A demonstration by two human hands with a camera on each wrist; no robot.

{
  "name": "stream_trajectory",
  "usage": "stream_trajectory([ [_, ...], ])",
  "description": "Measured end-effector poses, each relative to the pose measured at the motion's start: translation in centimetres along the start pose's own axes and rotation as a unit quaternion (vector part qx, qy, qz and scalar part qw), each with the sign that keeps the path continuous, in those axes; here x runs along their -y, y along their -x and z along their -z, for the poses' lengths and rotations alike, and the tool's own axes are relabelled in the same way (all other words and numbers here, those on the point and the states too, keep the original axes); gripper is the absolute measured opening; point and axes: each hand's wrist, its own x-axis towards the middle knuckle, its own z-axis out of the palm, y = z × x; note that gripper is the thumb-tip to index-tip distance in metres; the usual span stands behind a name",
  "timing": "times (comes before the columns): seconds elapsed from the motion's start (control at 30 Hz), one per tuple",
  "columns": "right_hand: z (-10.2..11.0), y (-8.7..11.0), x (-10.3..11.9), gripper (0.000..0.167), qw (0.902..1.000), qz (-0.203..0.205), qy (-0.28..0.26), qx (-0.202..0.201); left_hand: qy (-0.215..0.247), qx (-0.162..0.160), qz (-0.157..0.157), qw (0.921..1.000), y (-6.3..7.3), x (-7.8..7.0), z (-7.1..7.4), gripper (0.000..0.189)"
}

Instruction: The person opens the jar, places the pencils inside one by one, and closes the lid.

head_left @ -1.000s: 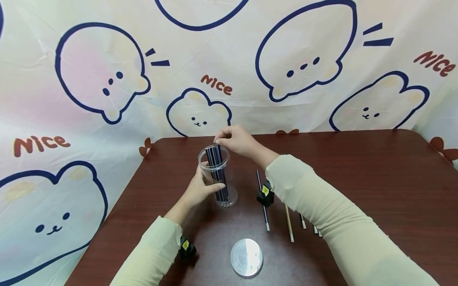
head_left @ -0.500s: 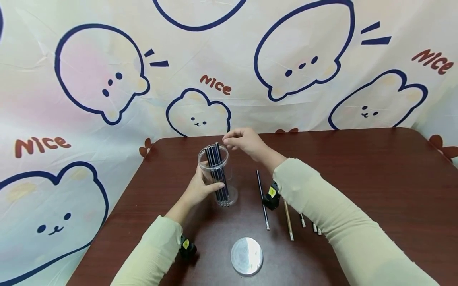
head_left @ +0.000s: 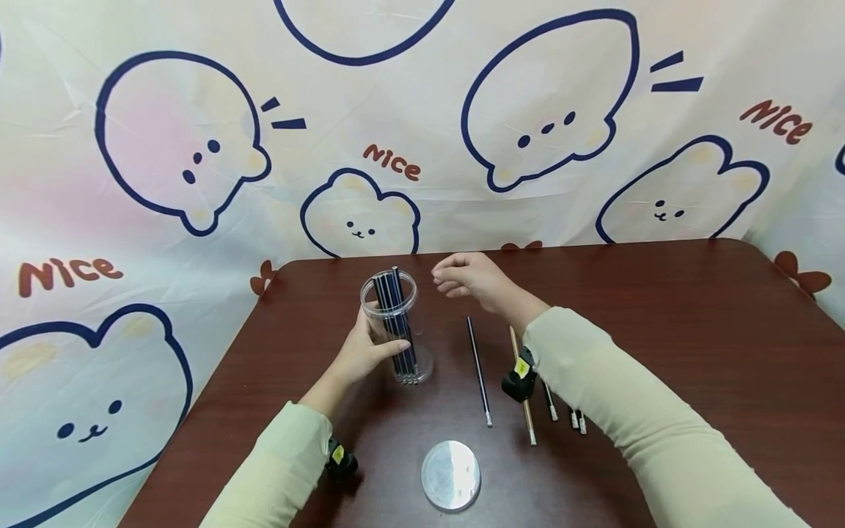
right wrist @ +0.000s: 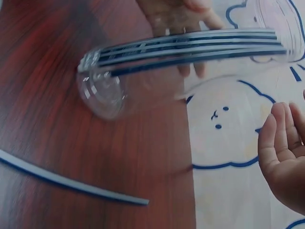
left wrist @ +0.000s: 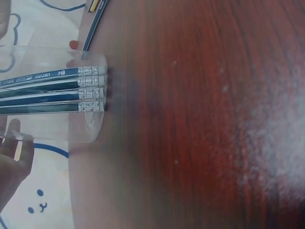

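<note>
My left hand [head_left: 365,350] grips a clear plastic jar [head_left: 414,323] round its side, thumb across the front. Inside the jar several dark blue and black striped pencils [head_left: 394,315] lean together, eraser ends at the bottom. In the left wrist view their silver ferrules and white erasers [left wrist: 90,90] show through the wall, and one pencil reads HB. To the right of the jar's mouth my right hand [head_left: 474,279] hovers with nothing in it, fingers loosely bent. The right wrist view shows that hand [right wrist: 286,148] apart from the jar [right wrist: 109,95].
A dark pencil [head_left: 479,374] lies right of the jar on the brown table [head_left: 317,293]. Beyond it lie a yellow pencil [head_left: 529,422] and several more, partly under the right sleeve [head_left: 614,374]. A round clear lid [head_left: 451,476] lies near the front. A printed cloth [head_left: 528,213] hangs behind.
My right hand has left the top of a pencil in the jar and moved right and slightly down. The left hand keeps its hold on the jar. The view has shifted a little.
</note>
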Motion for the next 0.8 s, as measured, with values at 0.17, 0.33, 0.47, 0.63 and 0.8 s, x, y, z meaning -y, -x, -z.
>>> stream_trajectory([
  [0.17,1.5,1.4,-1.0,0.029,0.9999,-0.011,-0.001,0.004,-0.005,0.004,0.006,1.0,-0.1,0.6,0.2,0.073],
  [0.33,3.1,2.6,-2.1,0.029,0.9997,-0.024,0.008,0.008,-0.002,0.007,0.021,0.9998,-0.8,2.4,0.6,0.076],
  [0.47,4.6,3.6,-3.2,0.03,0.999,-0.04,0.02,0.007,0.001,0.008,0.021,0.9997,-0.9,3.0,0.7,0.076],
  [0.63,6.8,4.7,-4.6,0.034,0.9981,-0.056,0.026,0.008,0.002,0.009,0.017,0.9998,-0.7,2.0,0.6,0.074],
  [0.8,9.1,5.9,-5.9,0.036,0.9962,-0.079,0.039,0.002,-0.01,0.009,0.007,0.9999,-0.2,0.4,0.3,0.073],
])
